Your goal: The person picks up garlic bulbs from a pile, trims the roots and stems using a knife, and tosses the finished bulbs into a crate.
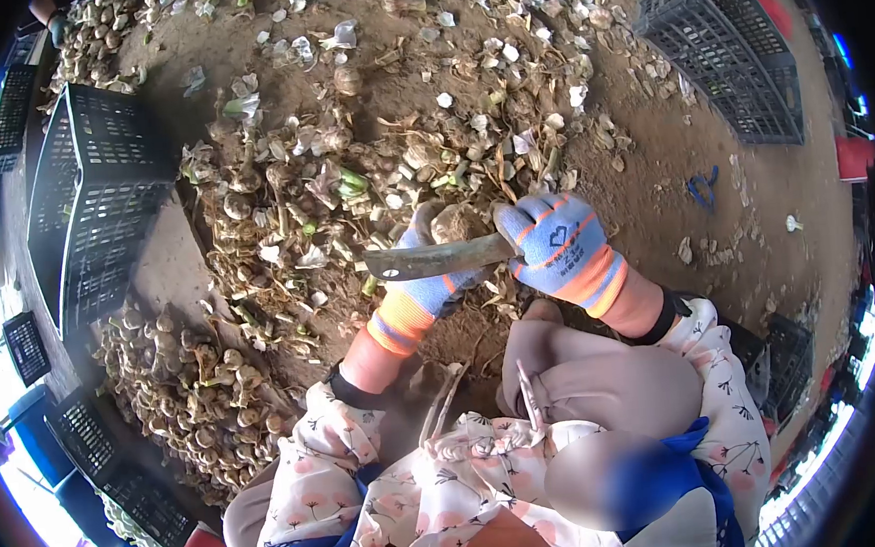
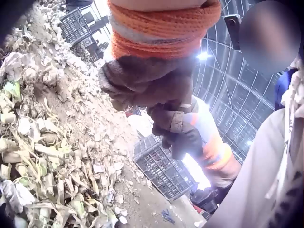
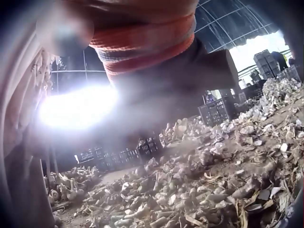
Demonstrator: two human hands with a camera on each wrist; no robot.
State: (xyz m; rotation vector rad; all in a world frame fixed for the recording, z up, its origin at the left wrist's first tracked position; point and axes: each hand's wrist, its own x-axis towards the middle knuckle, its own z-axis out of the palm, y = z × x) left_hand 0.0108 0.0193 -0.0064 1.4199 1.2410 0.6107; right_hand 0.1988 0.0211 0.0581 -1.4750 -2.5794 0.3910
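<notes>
In the head view, my right hand (image 1: 561, 244), in a blue and orange knitted glove, grips a knife (image 1: 435, 261) with a broad, slightly curved, dark blade pointing left. Just beyond the blade is a garlic bulb (image 1: 457, 222), pinched by my left hand (image 1: 421, 293). The blade crosses over part of that gloved hand and hides some of its fingers. Both hands meet close together in the left wrist view, the left one (image 2: 147, 83) curled above the right (image 2: 183, 133). Glare and blur cover the right hand (image 3: 161, 90) in the right wrist view.
Cut stems and dry skins (image 1: 352, 183) litter the dirt ground ahead. A heap of garlic bulbs (image 1: 184, 389) lies left of my legs. Black plastic crates stand at left (image 1: 117, 193) and at far right (image 1: 724, 45). A blue strap (image 1: 703, 187) lies on the right.
</notes>
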